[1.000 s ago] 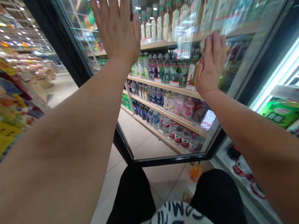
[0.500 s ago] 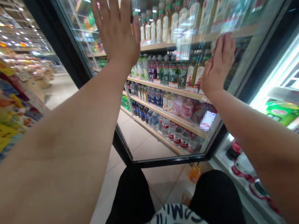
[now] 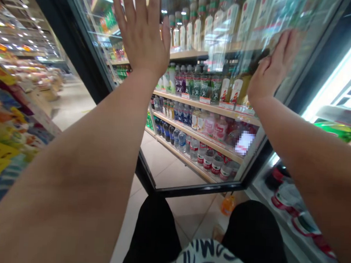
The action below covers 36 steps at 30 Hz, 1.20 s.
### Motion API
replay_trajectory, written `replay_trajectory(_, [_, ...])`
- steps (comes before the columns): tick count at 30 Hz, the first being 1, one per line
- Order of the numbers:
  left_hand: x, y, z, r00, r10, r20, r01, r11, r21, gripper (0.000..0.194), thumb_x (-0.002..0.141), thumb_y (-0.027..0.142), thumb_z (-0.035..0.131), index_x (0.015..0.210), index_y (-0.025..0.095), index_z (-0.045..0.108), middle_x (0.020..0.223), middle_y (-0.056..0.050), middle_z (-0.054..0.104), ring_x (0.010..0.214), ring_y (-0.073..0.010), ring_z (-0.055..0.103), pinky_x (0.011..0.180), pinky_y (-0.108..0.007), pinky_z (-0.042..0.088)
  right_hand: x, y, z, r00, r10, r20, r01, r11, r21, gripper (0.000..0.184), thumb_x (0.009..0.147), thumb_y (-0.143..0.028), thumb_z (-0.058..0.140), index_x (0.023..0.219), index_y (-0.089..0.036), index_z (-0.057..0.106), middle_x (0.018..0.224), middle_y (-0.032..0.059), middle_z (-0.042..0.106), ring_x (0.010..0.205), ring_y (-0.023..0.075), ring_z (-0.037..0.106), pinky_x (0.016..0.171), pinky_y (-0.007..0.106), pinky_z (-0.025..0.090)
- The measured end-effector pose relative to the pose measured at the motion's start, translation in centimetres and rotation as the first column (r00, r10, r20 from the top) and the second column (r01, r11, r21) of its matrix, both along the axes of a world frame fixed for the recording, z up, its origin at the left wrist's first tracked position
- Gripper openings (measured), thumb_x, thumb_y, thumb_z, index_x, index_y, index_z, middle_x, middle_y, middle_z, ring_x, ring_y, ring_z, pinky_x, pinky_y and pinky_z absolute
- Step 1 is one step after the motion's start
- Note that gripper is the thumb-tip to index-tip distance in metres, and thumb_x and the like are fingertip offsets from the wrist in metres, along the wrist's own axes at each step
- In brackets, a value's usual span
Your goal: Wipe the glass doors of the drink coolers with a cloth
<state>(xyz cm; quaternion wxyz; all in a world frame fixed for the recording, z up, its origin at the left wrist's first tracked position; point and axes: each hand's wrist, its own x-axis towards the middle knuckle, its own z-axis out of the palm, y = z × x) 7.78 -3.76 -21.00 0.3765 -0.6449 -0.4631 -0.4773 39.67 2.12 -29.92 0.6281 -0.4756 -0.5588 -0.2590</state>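
Observation:
A glass door [image 3: 200, 190] with a black frame stands open in front of me, its lower edge just before my knees. My left hand [image 3: 146, 37] lies flat on the upper left of the glass, fingers spread and holding nothing. On the upper right of the pane, my right hand [image 3: 271, 68] is pressed with its fingers together and bent towards the glass. A small pale edge shows by these fingers; what lies under them is hidden, and motion blurs the fingertips.
Through the glass, or mirrored in it, several rows of drink bottles [image 3: 195, 83] stand on wooden shelves. The lit cooler [image 3: 308, 228] with packed goods is at my right. Colourful packages [image 3: 19, 127] are stacked at left. An orange item [image 3: 228, 205] is low by my knee.
My right hand has moved right and slightly up across the glass, towards the door's right frame. My left hand stays on the pane, and the view has shifted slightly.

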Motion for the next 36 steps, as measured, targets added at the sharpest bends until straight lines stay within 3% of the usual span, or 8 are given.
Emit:
replay_trajectory(6, [-0.2, 1.3, 0.5, 0.999, 0.02, -0.025, -0.02, 1.0, 0.003, 0.069, 0.093, 0.02, 0.048, 0.158, 0.013, 0.029, 0.166, -0.003, 0.021, 0.154, -0.039, 0.004, 0.125, -0.061, -0.007, 0.3, 0.2, -0.4, 1.0, 0.0, -0.012, 0.0, 1.0, -0.015, 0.061, 0.1, -0.031, 0.025, 0.161, -0.024, 0.027, 0.167, -0.0031, 0.023, 0.156, 0.0237, 0.01, 0.129, 0.047, 0.003])
replay_trajectory(10, [-0.6, 1.6, 0.2, 0.997, -0.081, 0.015, 0.081, 0.997, 0.021, 0.061, 0.1, 0.029, 0.046, 0.159, 0.024, 0.031, 0.168, 0.005, 0.019, 0.156, -0.0243, 0.0, 0.127, -0.039, -0.014, -0.6, 0.7, 1.6, 0.992, -0.043, -0.116, 0.042, 0.999, -0.012, 0.067, 0.092, -0.021, 0.031, 0.159, -0.014, 0.029, 0.166, 0.0049, 0.025, 0.154, 0.0226, 0.015, 0.128, 0.045, 0.005])
replay_trajectory(15, [-0.7, 1.7, 0.1, 0.975, 0.192, -0.109, -0.184, 0.98, 0.08, 0.054, 0.11, 0.03, 0.038, 0.16, 0.021, 0.021, 0.167, -0.005, 0.018, 0.115, 0.0005, -0.053, 0.109, -0.024, -0.033, -1.8, -0.9, 1.5, 0.997, -0.069, 0.025, 0.069, 0.997, -0.015, 0.069, 0.089, -0.015, 0.033, 0.158, -0.008, 0.028, 0.166, 0.0093, 0.025, 0.155, 0.0216, 0.014, 0.128, 0.046, 0.009])
replay_trajectory(18, [-0.4, 0.9, 0.1, 0.951, 0.277, -0.139, -0.271, 0.961, 0.062, 0.054, 0.113, 0.039, 0.033, 0.162, 0.021, 0.019, 0.167, -0.008, 0.02, 0.105, 0.0011, -0.055, 0.105, -0.02, -0.036, -1.8, -1.7, 0.2, 0.983, -0.01, 0.186, 0.011, 1.0, -0.006, 0.063, 0.097, -0.021, 0.03, 0.16, -0.024, 0.026, 0.167, -0.0011, 0.022, 0.156, 0.0192, 0.011, 0.127, 0.049, 0.011])
replay_trajectory(22, [0.0, -0.1, 0.0, 0.948, 0.292, -0.124, -0.294, 0.956, -0.003, 0.054, 0.113, 0.038, 0.029, 0.163, 0.021, 0.017, 0.168, -0.007, 0.017, 0.103, 0.0012, -0.055, 0.105, -0.018, -0.035, -2.6, -1.1, 1.2, 1.0, -0.003, 0.025, 0.004, 0.999, -0.043, 0.065, 0.095, -0.02, 0.031, 0.16, -0.019, 0.024, 0.168, 0.0016, 0.02, 0.156, 0.0235, 0.009, 0.128, 0.051, 0.004])
replay_trajectory(26, [0.0, -0.1, 0.1, 0.975, 0.202, -0.088, -0.209, 0.975, -0.074, 0.054, 0.113, 0.039, 0.027, 0.163, 0.023, 0.015, 0.168, -0.003, 0.012, 0.13, -0.0033, -0.046, 0.11, -0.022, -0.033, -4.3, -1.5, 2.0, 0.995, -0.077, 0.064, 0.076, 0.997, 0.021, 0.064, 0.095, -0.019, 0.03, 0.157, -0.001, 0.03, 0.165, 0.0149, 0.027, 0.155, 0.0264, 0.016, 0.129, 0.045, 0.011])
replay_trajectory(30, [0.2, -0.2, 0.3, 0.995, 0.102, -0.004, -0.101, 0.987, -0.125, 0.057, 0.109, 0.034, 0.038, 0.163, 0.023, 0.023, 0.167, 0.0, 0.015, 0.156, -0.0266, 0.0, 0.125, -0.041, -0.015, -5.6, -2.6, 1.6, 0.967, -0.04, 0.252, 0.031, 0.999, 0.039, 0.066, 0.093, -0.019, 0.034, 0.159, -0.016, 0.029, 0.166, 0.0054, 0.028, 0.156, 0.0225, 0.014, 0.128, 0.048, 0.013])
replay_trajectory(36, [0.5, -0.7, 0.2, 0.999, 0.027, 0.03, -0.024, 0.995, -0.098, 0.061, 0.104, 0.031, 0.045, 0.162, 0.023, 0.028, 0.167, 0.005, 0.02, 0.156, -0.0241, 0.001, 0.126, -0.038, -0.012, -9.1, -3.9, 1.9, 0.997, 0.005, 0.075, -0.004, 1.0, -0.02, 0.071, 0.087, -0.016, 0.034, 0.157, -0.005, 0.032, 0.166, 0.0127, 0.026, 0.156, 0.0279, 0.015, 0.129, 0.053, 0.012])
